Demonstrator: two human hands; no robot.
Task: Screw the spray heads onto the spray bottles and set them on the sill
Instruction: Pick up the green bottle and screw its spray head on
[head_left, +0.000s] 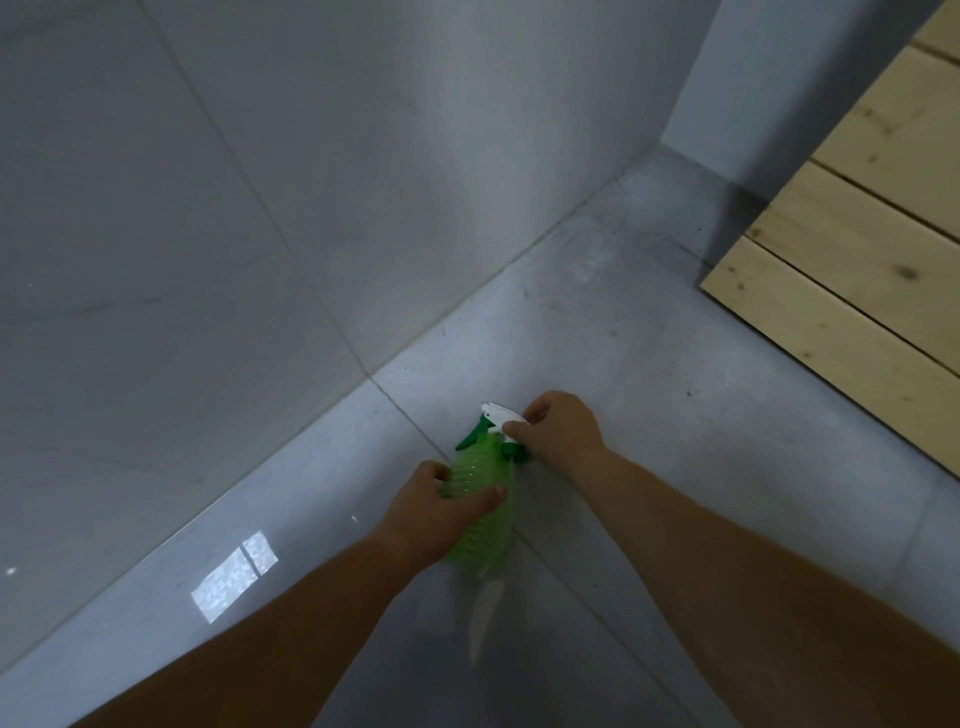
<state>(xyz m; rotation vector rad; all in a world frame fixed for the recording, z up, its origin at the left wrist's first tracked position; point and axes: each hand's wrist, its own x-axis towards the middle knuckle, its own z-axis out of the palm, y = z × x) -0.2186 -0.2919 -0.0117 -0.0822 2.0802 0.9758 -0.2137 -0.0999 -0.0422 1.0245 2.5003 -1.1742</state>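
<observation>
A ribbed, translucent green spray bottle (480, 519) is held in the air above the grey tiled floor, tilted with its top away from me. My left hand (434, 512) is wrapped around its body. A white spray head (501, 415) with a green trigger sits on the bottle's neck, and my right hand (558, 431) grips that head from the right with thumb and fingers. The bottle's lower end is partly hidden behind my left hand.
A grey tiled wall (234, 208) rises on the left and meets the floor (597, 338) in a diagonal line. A light wooden slatted panel (872, 249) fills the upper right. A bright window reflection (234, 579) lies on the floor at the lower left.
</observation>
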